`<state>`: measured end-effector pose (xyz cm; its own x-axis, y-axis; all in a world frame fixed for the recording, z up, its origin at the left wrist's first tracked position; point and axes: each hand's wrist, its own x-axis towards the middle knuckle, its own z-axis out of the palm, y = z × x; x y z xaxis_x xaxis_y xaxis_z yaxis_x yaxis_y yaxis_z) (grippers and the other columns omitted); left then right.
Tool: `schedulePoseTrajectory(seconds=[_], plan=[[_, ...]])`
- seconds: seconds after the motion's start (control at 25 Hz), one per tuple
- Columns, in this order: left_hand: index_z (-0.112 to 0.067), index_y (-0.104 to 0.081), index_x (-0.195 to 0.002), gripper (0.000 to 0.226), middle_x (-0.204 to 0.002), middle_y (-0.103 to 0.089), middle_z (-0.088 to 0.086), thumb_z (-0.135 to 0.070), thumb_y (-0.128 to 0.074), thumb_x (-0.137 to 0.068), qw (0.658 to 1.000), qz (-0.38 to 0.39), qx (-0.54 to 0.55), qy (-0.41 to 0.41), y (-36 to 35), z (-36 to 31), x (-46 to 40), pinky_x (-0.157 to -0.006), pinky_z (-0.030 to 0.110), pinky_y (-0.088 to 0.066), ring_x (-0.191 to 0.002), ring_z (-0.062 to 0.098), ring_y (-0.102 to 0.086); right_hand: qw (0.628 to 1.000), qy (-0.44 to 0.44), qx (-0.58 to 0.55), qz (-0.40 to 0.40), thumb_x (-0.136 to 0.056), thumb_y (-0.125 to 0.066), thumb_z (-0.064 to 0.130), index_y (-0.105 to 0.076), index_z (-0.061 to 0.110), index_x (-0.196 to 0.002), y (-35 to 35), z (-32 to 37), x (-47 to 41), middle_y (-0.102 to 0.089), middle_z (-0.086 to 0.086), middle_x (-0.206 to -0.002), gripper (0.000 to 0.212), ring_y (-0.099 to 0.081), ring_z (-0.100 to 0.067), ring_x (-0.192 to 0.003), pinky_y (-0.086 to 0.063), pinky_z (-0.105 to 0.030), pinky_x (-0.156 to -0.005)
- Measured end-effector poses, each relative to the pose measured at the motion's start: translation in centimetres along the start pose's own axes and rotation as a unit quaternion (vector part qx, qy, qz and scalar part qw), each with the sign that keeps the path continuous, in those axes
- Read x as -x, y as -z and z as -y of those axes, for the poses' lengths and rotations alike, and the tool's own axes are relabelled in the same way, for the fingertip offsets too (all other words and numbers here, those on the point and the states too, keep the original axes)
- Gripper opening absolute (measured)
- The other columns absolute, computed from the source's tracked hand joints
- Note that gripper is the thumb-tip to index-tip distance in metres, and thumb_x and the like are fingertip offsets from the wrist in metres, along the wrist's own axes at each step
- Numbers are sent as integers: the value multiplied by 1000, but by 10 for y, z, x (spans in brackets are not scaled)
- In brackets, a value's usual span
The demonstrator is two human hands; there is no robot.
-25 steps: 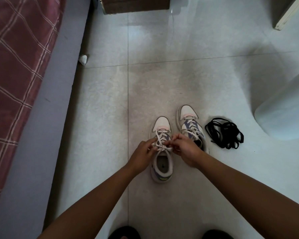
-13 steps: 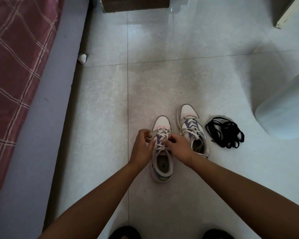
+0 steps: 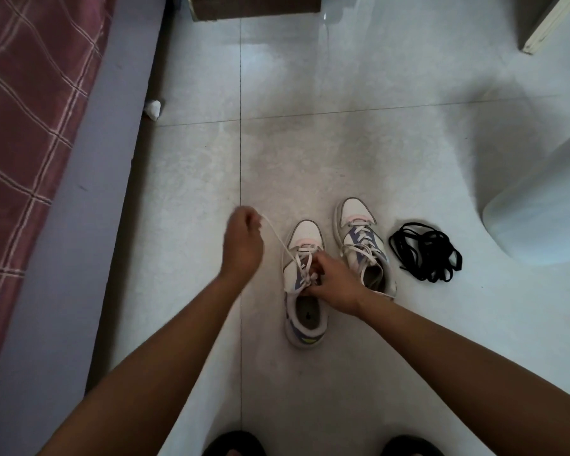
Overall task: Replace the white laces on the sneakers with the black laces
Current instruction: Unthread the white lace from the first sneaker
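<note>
Left hand [image 3: 242,245] has swung out from the near sneaker [image 3: 305,284], pinching the white lace [image 3: 278,240] taut, right hand [image 3: 334,284] gripping the crossings beside it — unlacing's underway!

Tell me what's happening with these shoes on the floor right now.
A person is unlacing the left sneaker. The left hand pinches one end of its white lace and holds it stretched out to the side, while the right hand grips the lacing at the tongue. The right sneaker beside it is still fully laced in white. The black laces lie in a loose pile on the floor, untouched.
</note>
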<state>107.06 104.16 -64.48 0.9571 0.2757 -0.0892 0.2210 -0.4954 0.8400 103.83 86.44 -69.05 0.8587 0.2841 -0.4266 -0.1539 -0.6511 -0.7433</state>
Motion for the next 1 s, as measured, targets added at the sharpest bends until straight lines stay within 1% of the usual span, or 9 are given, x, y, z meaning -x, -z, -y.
schedulePoseTrajectory(seconds=[0.12, 0.2, 0.28, 0.32, 0.44, 0.56, 0.68, 0.88, 1.0], plan=[[-16, -51, -85, 14, -72, -58, -1, -14, -45, -98, 977, -88, 176, 80, 28, -21, -44, -49, 21, -44, -54, 10, -59, 1000, -3, -5, -2, -72, -73, 13, -56, 17, -107, -3, -2, -2, -58, -3, -98, 39, -52, -30, -101, -46, -45, -88], [-14, -57, -98, 13, -84, -64, 0, -18, -45, -98, 963, -55, 235, 119, 31, -20, -48, -55, 23, -50, -69, 13, -66, 1000, -3, -16, -6, -72, -74, 13, -58, 16, -108, -4, -4, -2, -60, -3, -100, 39, -53, -29, -101, -46, -45, -90], [-6, -55, -120, 30, -114, -60, 8, -24, -48, -98, 991, 26, 61, 115, 17, -1, -26, -82, 32, -50, -101, 24, -61, 999, 5, -30, -12, -72, -75, 12, -61, 15, -106, -4, -4, -1, -63, -5, -99, 37, -55, -27, -98, -48, -43, -89], [-5, -55, -119, 32, -118, -57, 10, -27, -50, -97, 992, 71, -45, 96, 9, 13, -8, -86, 31, -45, -106, 26, -57, 999, 11, -42, -17, -71, -75, 11, -62, 15, -103, -5, -4, 0, -64, -5, -97, 34, -58, -26, -95, -49, -41, -86], [-12, -59, -85, 22, -86, -55, 2, -33, -57, -92, 956, 234, -177, 4, -10, 35, 44, -70, 32, -40, -82, 19, -56, 997, 30, -60, -39, -70, -76, 7, -61, 19, -95, -5, -2, 2, -63, 1, -90, 32, -59, -19, -85, -51, -29, -77], [-15, -56, -89, 19, -90, -57, 3, -34, -59, -90, 931, 279, -226, -63, -17, 36, 65, -75, 39, -47, -85, 22, -56, 997, 33, -61, -36, -70, -77, 5, -60, 19, -96, -4, 0, 5, -60, 4, -89, 34, -58, -13, -84, -48, -24, -75], [-21, -46, -86, 12, -87, -63, 5, -28, -49, -96, 931, 217, -280, -89, -6, 24, 51, -75, 36, -45, -84, 30, -60, 998, 33, -46, -35, -72, -75, 3, -62, 13, -97, -1, 1, 6, -61, 0, -91, 30, -58, -16, -85, -49, -28, -77], [-10, -46, -96, 11, -94, -61, 15, -20, -41, -99, 966, -99, -239, 22, 55, 10, -13, -79, 42, -44, -86, 35, -60, 998, 23, -50, -42, -75, -71, 3, -61, 16, -96, -2, 0, 8, -59, 7, -87, 27, -56, -10, -83, -45, -16, -72], [-6, -47, -101, 17, -94, -59, 15, -21, -41, -100, 960, -209, -183, 32, 72, 1, -30, -82, 47, -50, -82, 32, -60, 997, 23, -46, -48, -74, -71, 3, -62, 15, -93, -2, 1, 7, -61, 1, -89, 24, -57, -15, -84, -47, -25, -75]])
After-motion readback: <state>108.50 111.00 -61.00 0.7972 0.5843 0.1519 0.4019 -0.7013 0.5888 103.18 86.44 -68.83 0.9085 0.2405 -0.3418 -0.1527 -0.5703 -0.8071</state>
